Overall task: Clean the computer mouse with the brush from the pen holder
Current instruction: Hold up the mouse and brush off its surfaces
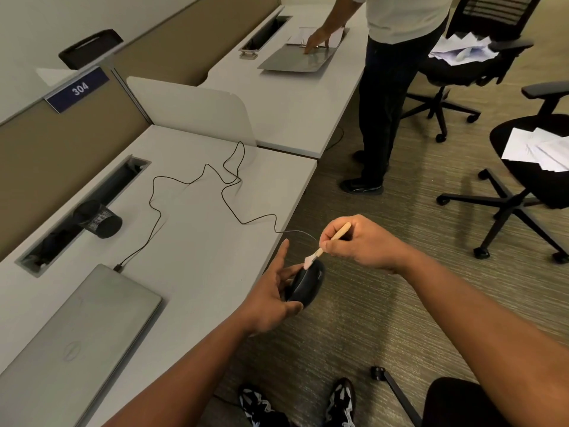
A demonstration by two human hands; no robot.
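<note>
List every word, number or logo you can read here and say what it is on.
"304": white digits on the dark blue sign on top of the desk partition.
Laptop: a faint round logo on the closed lid, too blurred to read.
Mouse: a small mark near its edge, too small to read.
No other text is legible.

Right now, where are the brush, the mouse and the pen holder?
brush point(338, 232), head view, on its wooden handle.
mouse point(308, 286), head view, on its black top.
pen holder point(101, 222), head view, on its mesh side.
</note>
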